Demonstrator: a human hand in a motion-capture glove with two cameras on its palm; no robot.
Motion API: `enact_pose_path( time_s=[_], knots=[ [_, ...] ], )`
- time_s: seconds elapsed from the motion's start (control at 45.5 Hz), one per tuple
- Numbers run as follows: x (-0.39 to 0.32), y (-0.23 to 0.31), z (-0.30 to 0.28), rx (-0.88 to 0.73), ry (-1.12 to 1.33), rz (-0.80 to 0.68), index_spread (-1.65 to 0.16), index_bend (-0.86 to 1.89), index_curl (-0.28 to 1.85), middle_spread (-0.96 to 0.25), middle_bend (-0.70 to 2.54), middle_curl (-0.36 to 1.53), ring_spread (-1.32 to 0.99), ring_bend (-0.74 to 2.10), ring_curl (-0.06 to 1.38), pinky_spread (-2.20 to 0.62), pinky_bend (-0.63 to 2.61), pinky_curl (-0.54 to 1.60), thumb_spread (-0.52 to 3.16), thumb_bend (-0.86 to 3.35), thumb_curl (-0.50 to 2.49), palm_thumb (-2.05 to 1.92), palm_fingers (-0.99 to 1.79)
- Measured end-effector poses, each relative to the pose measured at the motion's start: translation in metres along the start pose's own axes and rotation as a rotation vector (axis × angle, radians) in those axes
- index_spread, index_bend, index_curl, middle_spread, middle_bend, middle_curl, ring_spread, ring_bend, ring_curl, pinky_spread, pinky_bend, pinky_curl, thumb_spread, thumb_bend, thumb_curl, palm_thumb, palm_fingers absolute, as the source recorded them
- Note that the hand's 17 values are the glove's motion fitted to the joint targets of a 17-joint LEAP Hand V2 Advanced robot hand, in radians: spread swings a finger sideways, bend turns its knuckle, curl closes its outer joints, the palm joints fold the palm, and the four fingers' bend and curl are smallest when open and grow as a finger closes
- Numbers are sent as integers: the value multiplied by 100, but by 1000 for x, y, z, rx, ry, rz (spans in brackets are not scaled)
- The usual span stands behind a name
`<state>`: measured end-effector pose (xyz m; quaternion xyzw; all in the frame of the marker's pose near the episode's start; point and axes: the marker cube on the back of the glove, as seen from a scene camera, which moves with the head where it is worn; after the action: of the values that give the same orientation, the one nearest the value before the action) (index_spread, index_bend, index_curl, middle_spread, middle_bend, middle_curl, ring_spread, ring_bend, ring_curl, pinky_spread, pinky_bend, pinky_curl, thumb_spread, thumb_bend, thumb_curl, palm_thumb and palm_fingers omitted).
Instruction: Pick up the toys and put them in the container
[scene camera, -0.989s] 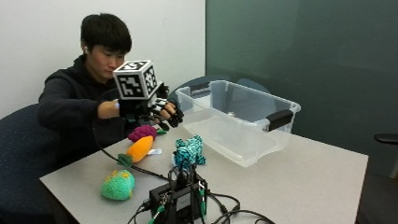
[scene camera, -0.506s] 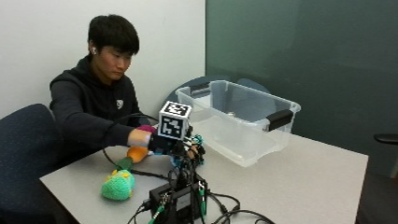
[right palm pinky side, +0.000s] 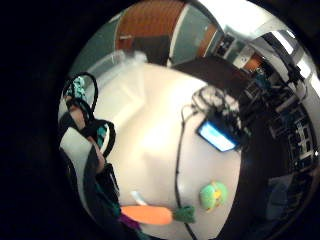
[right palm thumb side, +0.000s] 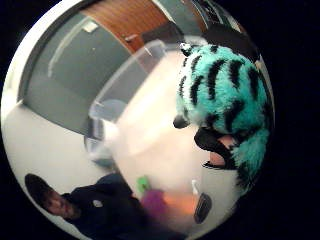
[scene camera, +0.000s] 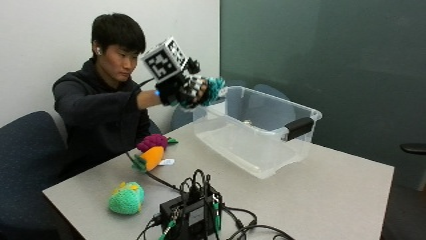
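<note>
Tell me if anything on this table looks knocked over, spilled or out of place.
Nothing stands out. The clear container sits upright on the table, the carrot toy and green toy lie on the tabletop, and the gloved right hand holds the teal striped toy near the container's rim.

The person sits at the table's far side, upper body turned toward the right arm. That arm is raised, elbow bent, forearm reaching out at about chest-to-face height, sleeve dark down to the wrist. The gloved right hand (scene camera: 188, 91) is held up in the air, fingers (right palm thumb side: 220, 150) curled around a teal striped plush toy (scene camera: 212, 90) that sticks out past them. The other hand is hidden from where I stand.
</note>
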<state>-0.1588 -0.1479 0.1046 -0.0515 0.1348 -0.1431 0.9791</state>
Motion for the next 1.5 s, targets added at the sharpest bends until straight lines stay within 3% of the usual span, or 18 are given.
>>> enact_pose_path(
  time_s=[0.066, 0.154, 0.264, 0.286, 0.308, 0.33, 0.374, 0.44, 0.528, 0.704, 0.924, 1.099, 1.231, 1.363, 1.495],
  knots=[
    [-38, -32, -24, 13, -93, -31, -21, 39, 19, -21, 105, 63, -33, 134, 51, -35, 113, 50, 110, 22, 56, 59, 115],
    [-66, -72, -20, -51, -139, 47, -21, 44, 22, -22, 109, 66, -33, 137, 53, -36, 116, 52, 104, 20, 60, 59, 111],
    [-86, -84, 24, -354, -105, 130, -21, 29, 21, -22, 102, 66, -31, 137, 54, -35, 116, 54, 108, 16, 59, 54, 87],
    [-91, -79, 32, -428, -94, 115, -20, 26, 21, -22, 99, 66, -31, 134, 54, -35, 115, 53, 115, 14, 56, 49, 77],
    [-94, -74, 38, -482, -97, 98, -20, 18, 20, -22, 91, 63, -32, 128, 53, -35, 114, 53, 119, 9, 53, 39, 48],
    [-95, -69, 39, -511, -112, 83, -19, 22, 25, -20, 74, 60, -30, 110, 50, -29, 110, 55, 119, 0, 49, 26, -11],
    [-87, -62, 34, -502, -150, 78, -17, 28, 29, -15, 62, 57, -23, 90, 50, -21, 105, 57, 118, -7, 44, 13, -42],
    [-48, -56, 12, -412, -169, 140, -15, 22, 25, -11, 51, 50, -18, 69, 38, -15, 98, 47, 119, -7, 42, 5, -34],
    [-2, -25, -17, -342, -109, 250, -16, 21, 25, -10, 45, 47, -18, 62, 29, -10, 86, 39, 123, -3, 39, 2, -13],
    [137, 73, -59, -456, 16, 576, -17, 19, 28, -9, 41, 45, -16, 60, 26, -3, 84, 36, 131, 0, 37, 3, 2],
    [195, 202, -1, -537, 85, 788, -17, 14, 29, -4, 28, 41, -8, 59, 26, 1, 99, 39, 133, -2, 35, 3, -5],
    [200, 234, 38, -601, 179, 786, -20, 8, 25, -1, 21, 40, -6, 69, 28, -1, 115, 42, 129, -2, 34, 1, 4],
    [204, 230, 42, -530, 204, 738, -19, -8, 12, -5, 28, 41, -19, 115, 37, -22, 132, 42, 132, 6, 37, 18, 49],
    [192, 203, 24, -346, 135, 626, -14, 7, 9, -8, 48, 48, -22, 129, 44, -30, 130, 43, 143, 23, 43, 46, 79],
    [147, 140, -18, -230, 8, 492, -13, 15, 10, -10, 57, 53, -23, 132, 47, -32, 133, 46, 135, 28, 51, 62, 87]
  ],
)
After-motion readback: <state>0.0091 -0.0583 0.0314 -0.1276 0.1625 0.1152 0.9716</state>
